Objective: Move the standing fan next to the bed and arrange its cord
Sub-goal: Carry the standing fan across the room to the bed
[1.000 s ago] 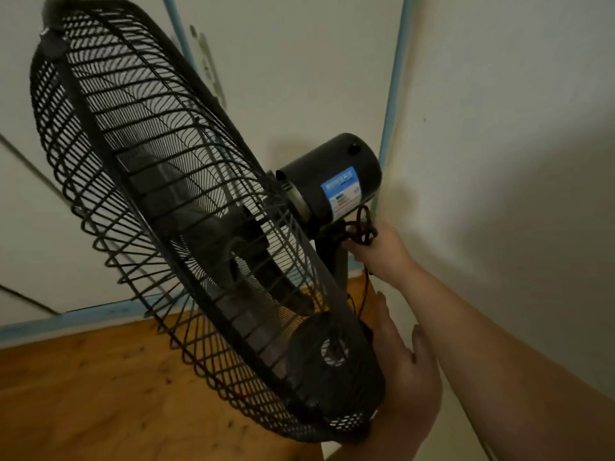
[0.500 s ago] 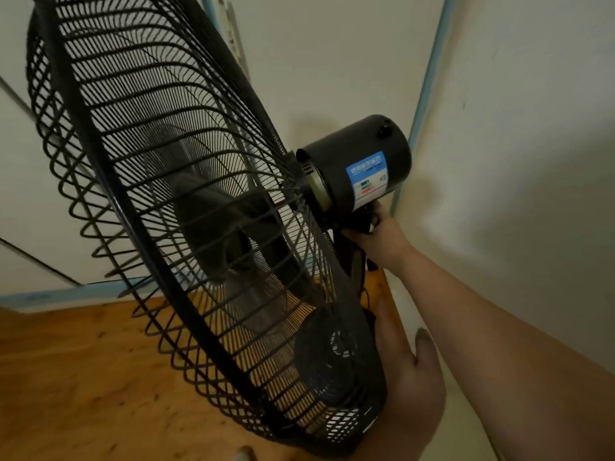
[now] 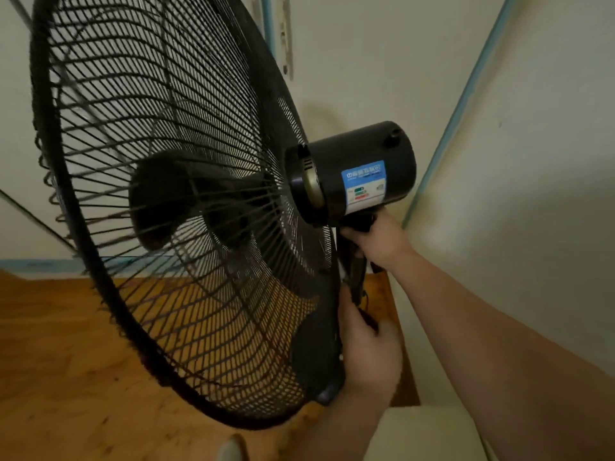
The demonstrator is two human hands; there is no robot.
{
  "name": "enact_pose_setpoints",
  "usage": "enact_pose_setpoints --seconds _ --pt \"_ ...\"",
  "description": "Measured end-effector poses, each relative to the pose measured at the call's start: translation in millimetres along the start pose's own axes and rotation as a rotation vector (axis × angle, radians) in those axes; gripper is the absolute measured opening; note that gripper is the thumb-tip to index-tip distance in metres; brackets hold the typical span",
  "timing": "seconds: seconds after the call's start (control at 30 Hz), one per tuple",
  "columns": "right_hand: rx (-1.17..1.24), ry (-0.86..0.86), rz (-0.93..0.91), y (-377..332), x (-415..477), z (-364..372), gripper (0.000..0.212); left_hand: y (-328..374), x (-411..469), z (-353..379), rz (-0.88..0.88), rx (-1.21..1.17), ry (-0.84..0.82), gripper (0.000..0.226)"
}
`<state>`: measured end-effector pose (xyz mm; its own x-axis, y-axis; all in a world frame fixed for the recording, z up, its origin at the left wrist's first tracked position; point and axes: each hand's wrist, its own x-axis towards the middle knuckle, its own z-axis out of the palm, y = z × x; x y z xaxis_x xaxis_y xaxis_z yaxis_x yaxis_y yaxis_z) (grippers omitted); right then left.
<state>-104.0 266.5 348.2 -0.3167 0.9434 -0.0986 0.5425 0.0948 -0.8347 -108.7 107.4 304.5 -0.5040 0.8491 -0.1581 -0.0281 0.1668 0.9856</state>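
The black standing fan fills the head view, its round wire grill (image 3: 166, 194) tilted to the left. Behind the grill sits the motor housing (image 3: 352, 171) with a blue label. My right hand (image 3: 379, 241) is closed around the fan's neck just under the motor. Lower down, my left hand (image 3: 369, 357) wraps the stand pole (image 3: 356, 274) behind the grill's lower edge. A thin dark cord (image 3: 367, 316) runs down along the pole into my left hand. The fan's base is hidden.
A wooden floor (image 3: 66, 361) lies below the fan. Pale walls with blue trim meet in a corner (image 3: 466, 94) right behind the motor. A pale flat surface (image 3: 422, 434) shows at the bottom right, close to the wall.
The fan head has risen and come closer in view. My right hand slid up from the looped cord to the neck under the motor. My left hand stayed on the pole.
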Motion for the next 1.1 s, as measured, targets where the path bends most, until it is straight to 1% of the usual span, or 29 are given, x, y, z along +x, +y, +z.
enact_pose_setpoints --seconds 0.03,0.07,0.1,0.17,0.23,0.27,0.37,0.47,0.53,0.6,0.63,0.67,0.7,0.73,0.77,0.83,0.87,0.93,1.0,1.03,1.07,1.1 --pt "0.006 0.011 0.010 -4.2 -1.2 5.5 0.053 7.3 -9.0 -9.4 -0.034 0.085 0.008 0.077" --pt "0.002 0.018 0.011 -8.1 -2.4 11.1 0.055 14.4 -2.7 -15.7 -0.038 0.042 0.074 0.077" --pt "-0.016 0.019 0.004 -12.0 -3.6 17.4 0.056 17.4 0.2 -20.7 -0.046 -0.022 0.088 0.077" --pt "-0.063 0.021 -0.019 -18.3 -6.0 27.2 0.058 18.9 1.5 -29.1 -0.079 -0.048 0.083 0.075" --pt "-0.096 0.016 -0.041 -26.7 -8.9 38.7 0.053 22.9 16.7 -44.2 -0.024 -0.068 0.130 0.074" --pt "-0.102 0.014 -0.051 -30.8 -10.5 44.2 0.051 23.6 23.8 -51.1 -0.024 -0.068 0.145 0.075" --pt "-0.127 0.016 -0.088 -42.9 -13.1 62.8 0.049 31.2 35.1 -68.8 -0.042 -0.083 0.119 0.075" --pt "-0.188 0.004 -0.113 -54.6 -13.0 77.6 0.051 27.9 52.6 -83.8 -0.067 -0.111 0.126 0.073" --pt "-0.216 -0.013 -0.127 -62.0 -12.0 87.1 0.051 31.8 63.5 -94.3 -0.037 -0.132 0.102 0.067" --pt "-0.239 -0.021 -0.155 -68.2 -11.9 96.6 0.049 34.9 72.9 -103.7 0.031 -0.131 0.031 0.058" --pt "-0.254 -0.016 -0.176 -71.5 -11.5 102.4 0.050 35.2 79.7 -107.6 0.062 -0.135 0.069 0.056" --pt "-0.264 -0.014 -0.197 -74.0 -12.1 106.5 0.051 34.1 86.9 -111.0 0.040 -0.198 0.128 0.055" --pt "-0.262 -0.021 -0.217 -77.2 -11.7 111.6 0.053 31.8 94.7 -115.8 0.010 -0.316 0.187 0.052" --pt "-0.252 -0.037 -0.225 -80.6 -11.6 116.6 0.054 28.4 101.3 -118.2 -0.011 -0.398 0.202 0.050" --pt "-0.246 -0.049 -0.232 -83.7 -11.4 122.3 0.053 29.5 105.4 -120.4 -0.052 -0.427 0.225 0.051" --pt "-0.251 -0.047 -0.252 -89.4 -10.6 133.6 0.050 22.9 116.4 -131.7 -0.089 -0.469 0.179 0.050" --pt "-0.247 -0.047 -0.263 -91.6 -10.2 138.9 0.049 21.4 119.7 -136.8 -0.115 -0.450 0.136 0.049" --pt "-0.222 -0.042 -0.290 -95.8 -10.0 148.4 0.047 19.4 127.5 -150.7 -0.175 -0.368 0.154 0.048" --pt "-0.221 -0.068 -0.297 -99.8 -6.9 157.2 0.049 11.8 132.4 -165.5 -0.124 -0.109 0.150 0.043" --pt "-0.215 -0.087 -0.289 -103.6 -4.3 162.3 0.052 5.0 138.7 -169.6 -0.149 -0.161 0.091 0.055" --pt "-0.202 -0.103 -0.278 -107.7 -0.9 166.5 0.056 -2.2 146.4 -170.1 -0.210 -0.304 0.065 0.069" --pt "-0.176 -0.111 -0.264 -110.3 2.7 172.1 0.060 -5.4 153.4 -174.6 -0.219 -0.311 0.071 0.078"
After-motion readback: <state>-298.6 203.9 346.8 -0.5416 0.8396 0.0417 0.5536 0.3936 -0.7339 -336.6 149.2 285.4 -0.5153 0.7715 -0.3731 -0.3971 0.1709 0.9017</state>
